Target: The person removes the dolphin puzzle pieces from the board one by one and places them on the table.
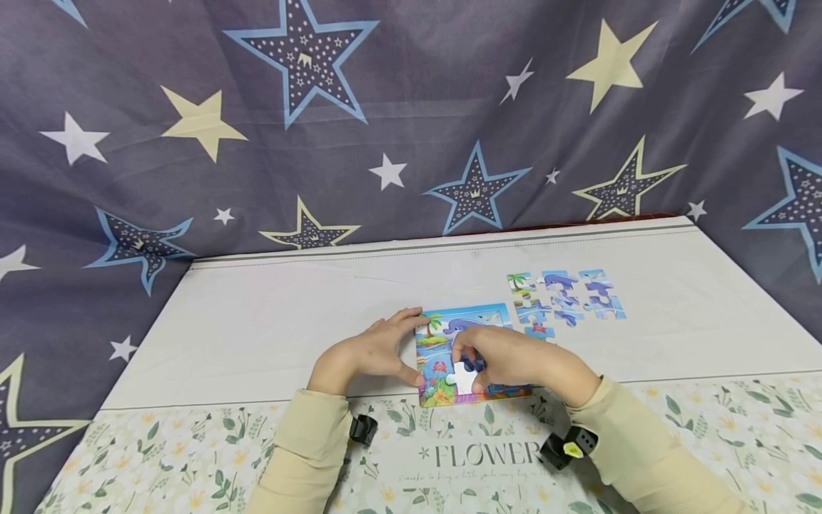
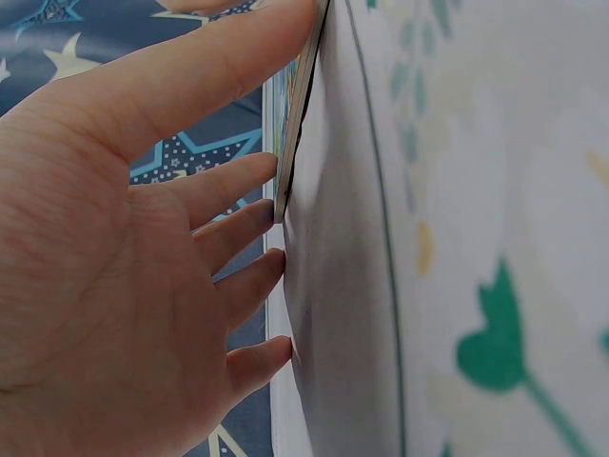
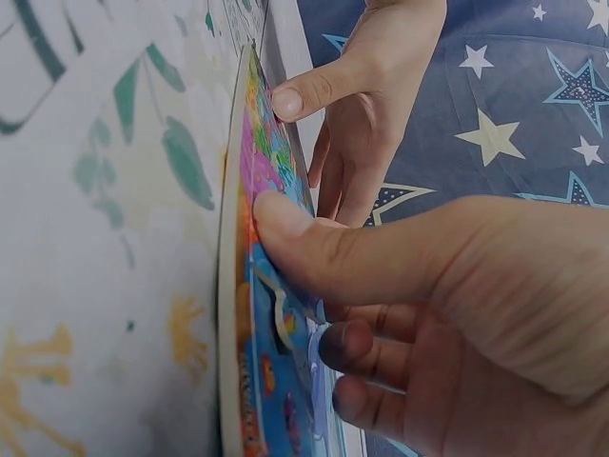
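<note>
A colourful puzzle board (image 1: 432, 343) with a dolphin, palm tree and crab picture lies near the front of the white tabletop. My right hand (image 1: 507, 353) is over it, thumb and forefinger curled around a puzzle piece (image 1: 464, 380) that looks white in the head view. The right thumb (image 3: 314, 243) is low over the picture by the board's front edge. My left hand (image 1: 375, 350) spreads along the board's left side, thumb and fingers at its edge. In the left wrist view the left fingers (image 2: 228, 186) are nearly straight beside the board's edge (image 2: 300, 114).
Several loose puzzle pieces (image 1: 565, 296) lie grouped to the right behind the board. A crab piece (image 1: 539, 330) sits nearer the right wrist. A flowered cloth (image 1: 212, 457) covers the front of the table. A star-patterned curtain (image 1: 411, 121) hangs behind.
</note>
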Demonstrator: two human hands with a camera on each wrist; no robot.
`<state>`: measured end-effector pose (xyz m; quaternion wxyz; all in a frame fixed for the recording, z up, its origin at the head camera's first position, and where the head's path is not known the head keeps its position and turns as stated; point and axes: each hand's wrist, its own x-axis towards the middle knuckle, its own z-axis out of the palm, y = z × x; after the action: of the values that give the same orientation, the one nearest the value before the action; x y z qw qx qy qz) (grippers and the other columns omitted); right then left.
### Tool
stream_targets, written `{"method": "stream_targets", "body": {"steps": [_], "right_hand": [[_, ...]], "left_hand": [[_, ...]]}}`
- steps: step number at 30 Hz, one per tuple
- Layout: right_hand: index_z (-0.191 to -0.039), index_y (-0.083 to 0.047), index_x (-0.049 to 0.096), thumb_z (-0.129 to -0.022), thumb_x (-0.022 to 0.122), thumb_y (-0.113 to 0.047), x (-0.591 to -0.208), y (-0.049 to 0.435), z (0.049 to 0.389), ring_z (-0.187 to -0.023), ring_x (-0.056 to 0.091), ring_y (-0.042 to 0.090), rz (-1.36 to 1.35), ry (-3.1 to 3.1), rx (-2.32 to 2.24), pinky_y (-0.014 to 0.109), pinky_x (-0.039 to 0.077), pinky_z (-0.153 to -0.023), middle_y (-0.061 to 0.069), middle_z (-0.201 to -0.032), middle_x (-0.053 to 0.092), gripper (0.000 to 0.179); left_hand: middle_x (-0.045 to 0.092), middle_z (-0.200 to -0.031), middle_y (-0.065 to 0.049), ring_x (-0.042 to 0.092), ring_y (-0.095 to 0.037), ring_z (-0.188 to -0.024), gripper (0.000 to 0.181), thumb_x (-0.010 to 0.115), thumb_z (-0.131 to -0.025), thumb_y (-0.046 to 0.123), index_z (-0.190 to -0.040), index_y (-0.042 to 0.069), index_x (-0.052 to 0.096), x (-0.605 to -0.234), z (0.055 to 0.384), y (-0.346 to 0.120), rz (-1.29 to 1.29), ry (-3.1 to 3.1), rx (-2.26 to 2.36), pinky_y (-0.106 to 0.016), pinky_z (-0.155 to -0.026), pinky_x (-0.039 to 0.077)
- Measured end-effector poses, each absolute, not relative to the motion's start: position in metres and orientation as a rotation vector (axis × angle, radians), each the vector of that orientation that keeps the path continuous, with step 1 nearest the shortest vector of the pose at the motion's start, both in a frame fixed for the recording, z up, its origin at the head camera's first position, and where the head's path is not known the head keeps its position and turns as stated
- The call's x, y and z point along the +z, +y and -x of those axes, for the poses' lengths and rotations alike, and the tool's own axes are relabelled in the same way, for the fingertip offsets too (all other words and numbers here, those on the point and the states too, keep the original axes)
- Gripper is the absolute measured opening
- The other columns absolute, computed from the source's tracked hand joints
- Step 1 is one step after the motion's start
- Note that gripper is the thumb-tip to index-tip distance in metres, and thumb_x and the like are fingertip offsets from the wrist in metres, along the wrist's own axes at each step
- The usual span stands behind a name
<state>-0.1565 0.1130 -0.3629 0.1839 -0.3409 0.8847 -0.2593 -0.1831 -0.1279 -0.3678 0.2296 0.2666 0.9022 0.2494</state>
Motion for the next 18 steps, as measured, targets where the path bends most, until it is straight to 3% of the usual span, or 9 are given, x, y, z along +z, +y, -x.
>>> {"method": "stream_targets", "body": {"steps": [9, 18], "right_hand": [[-0.103, -0.013, 0.064, -0.079, 0.084, -0.009, -0.3624, 0.113, 0.1565, -0.071, 0.043, 0.011, 0.997, 2.514, -0.73, 0.029, 0.042, -0.066, -0.003, -0.085, 0.051, 0.031], [-0.098, -0.012, 0.065, -0.086, 0.075, -0.002, -0.3602, 0.1147, 0.1569, -0.065, 0.043, 0.008, 1.015, 2.473, -0.826, 0.025, 0.041, -0.062, -0.005, -0.077, 0.051, 0.019]], "left_hand": [[0.017, -0.164, -0.012, 0.013, -0.035, -0.149, 0.099, 0.086, -0.074, 0.028, -0.155, 0.007, 0.032, -0.3684, 0.1835, -0.1279, -0.739, 2.482, 0.68, -0.056, -0.12, 0.006], [0.016, -0.164, -0.011, 0.014, -0.035, -0.149, 0.099, 0.086, -0.075, 0.028, -0.155, 0.009, 0.032, -0.3688, 0.1837, -0.1272, -0.726, 2.482, 0.677, -0.056, -0.12, 0.007]]}}
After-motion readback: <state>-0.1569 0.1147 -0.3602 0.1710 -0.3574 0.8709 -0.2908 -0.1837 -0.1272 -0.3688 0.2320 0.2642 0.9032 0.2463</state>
